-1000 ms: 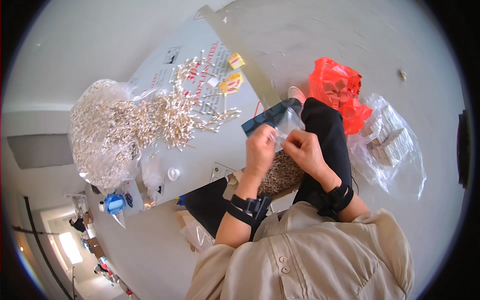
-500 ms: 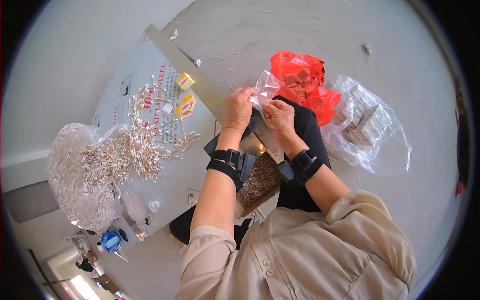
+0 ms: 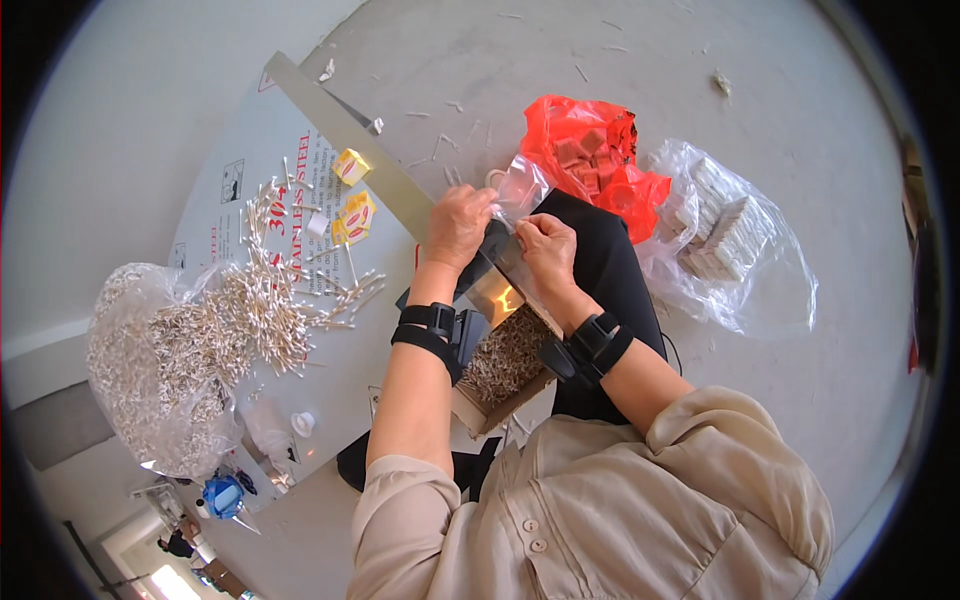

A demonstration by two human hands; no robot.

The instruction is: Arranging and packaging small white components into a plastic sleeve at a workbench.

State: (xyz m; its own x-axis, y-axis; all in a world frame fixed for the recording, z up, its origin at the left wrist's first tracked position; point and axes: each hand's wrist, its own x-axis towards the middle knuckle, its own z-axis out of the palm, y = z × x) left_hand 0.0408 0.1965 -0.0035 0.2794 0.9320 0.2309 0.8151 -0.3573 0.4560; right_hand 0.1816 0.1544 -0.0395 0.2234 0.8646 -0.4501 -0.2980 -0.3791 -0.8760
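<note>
Pinching a small clear plastic bag (image 3: pixel 518 190) between them, the left hand (image 3: pixel 458 226) and right hand (image 3: pixel 548 250) held it upright, crinkled and glossy, above a cardboard box (image 3: pixel 505 360) of pale sticks

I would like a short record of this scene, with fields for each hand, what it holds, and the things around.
left hand: pinches one edge of a small clear plastic bag
right hand: pinches the same bag from the other side
under the hands: open cardboard box filled with thin pale sticks
person's left: loose pile of pale sticks on a printed grey sheet; big clear bag of sticks; small yellow boxes
person's right: red plastic bag; clear bag of pale packs
floor: grey, with scattered bits
</note>
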